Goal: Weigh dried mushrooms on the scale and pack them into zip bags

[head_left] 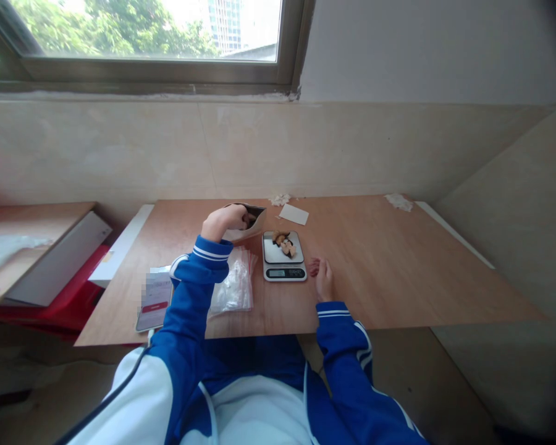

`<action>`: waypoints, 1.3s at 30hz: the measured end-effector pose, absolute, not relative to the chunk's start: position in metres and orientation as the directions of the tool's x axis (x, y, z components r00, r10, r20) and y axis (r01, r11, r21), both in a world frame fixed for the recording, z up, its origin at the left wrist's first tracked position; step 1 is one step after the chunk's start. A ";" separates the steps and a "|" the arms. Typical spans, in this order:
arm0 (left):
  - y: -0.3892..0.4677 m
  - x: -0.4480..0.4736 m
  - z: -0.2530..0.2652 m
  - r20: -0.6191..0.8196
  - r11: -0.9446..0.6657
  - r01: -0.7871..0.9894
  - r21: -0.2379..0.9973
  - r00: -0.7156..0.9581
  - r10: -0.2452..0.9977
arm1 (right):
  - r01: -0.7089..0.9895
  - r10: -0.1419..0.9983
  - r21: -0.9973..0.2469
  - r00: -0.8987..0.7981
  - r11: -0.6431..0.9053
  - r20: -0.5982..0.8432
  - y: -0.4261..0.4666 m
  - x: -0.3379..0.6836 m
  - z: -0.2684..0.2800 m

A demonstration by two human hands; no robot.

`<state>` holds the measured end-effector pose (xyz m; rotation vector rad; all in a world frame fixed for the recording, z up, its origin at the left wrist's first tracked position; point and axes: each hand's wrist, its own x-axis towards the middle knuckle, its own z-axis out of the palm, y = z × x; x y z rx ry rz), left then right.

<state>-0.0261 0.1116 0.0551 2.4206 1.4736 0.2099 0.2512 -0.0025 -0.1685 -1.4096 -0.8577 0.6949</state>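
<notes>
My left hand reaches over the mouth of a pale bag with a dark inside. Its fingers are curled in the opening around something I cannot make out. On the plate of a digital kitchen scale lie several brown and tan dried pieces that look like mushroom. The scale's display is lit, but its figures are too small to read. My right hand rests on the table just right of the scale, its fingers curled in with nothing seen in them.
Clear zip bags lie in a stack left of the scale. A phone sits at the left front. Behind the scale are a white card and crumpled white scraps. A wall and window bound the wooden table.
</notes>
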 end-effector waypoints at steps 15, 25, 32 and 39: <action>0.120 -0.047 0.074 0.547 -0.559 0.613 0.559 0.234 0.804 | 0.034 0.830 -0.997 0.552 0.073 0.079 -0.006 0.248 -0.163; 0.115 -0.055 0.076 0.664 -0.588 0.455 0.669 -0.010 0.748 | 0.037 0.832 -0.996 0.548 0.079 0.086 -0.004 0.250 -0.167; 0.062 0.001 0.027 0.471 -0.532 0.201 0.823 0.285 0.835 | 0.060 0.839 -0.996 0.536 0.071 0.092 -0.005 0.250 -0.167; 0.047 0.043 -0.073 0.147 -0.267 0.402 0.876 0.305 0.941 | 0.048 0.835 -0.996 0.543 0.074 0.088 -0.006 0.247 -0.162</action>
